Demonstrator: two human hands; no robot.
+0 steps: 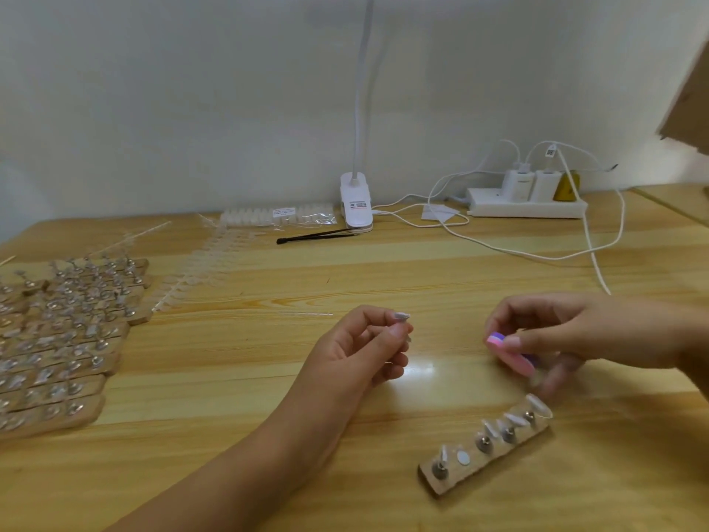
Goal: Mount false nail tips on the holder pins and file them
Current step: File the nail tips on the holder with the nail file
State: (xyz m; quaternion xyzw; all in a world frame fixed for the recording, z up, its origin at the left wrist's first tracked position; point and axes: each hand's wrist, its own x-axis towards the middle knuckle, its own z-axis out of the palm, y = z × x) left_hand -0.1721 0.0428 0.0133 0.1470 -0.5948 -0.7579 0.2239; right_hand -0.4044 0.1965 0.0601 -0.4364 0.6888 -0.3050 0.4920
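My left hand [368, 347] is raised over the middle of the table and pinches a small false nail tip [401, 316] between thumb and fingertips. To the right, my right hand [568, 335] grips a pink and purple nail file block [510, 353]. Just below it a wooden holder strip [460, 476] lies at an angle on the table. Several metal pins stand on it with clear nail tips [537, 405] mounted; one white pad on the strip has no pin.
Many wooden holder strips with mounted tips [65, 339] fill the left of the table. Strips of clear nail tips [203, 263] lie beside them. At the back: bagged tips [280, 216], black tweezers [314, 236], a clip lamp [356, 205], a power strip [525, 205] with white cables.
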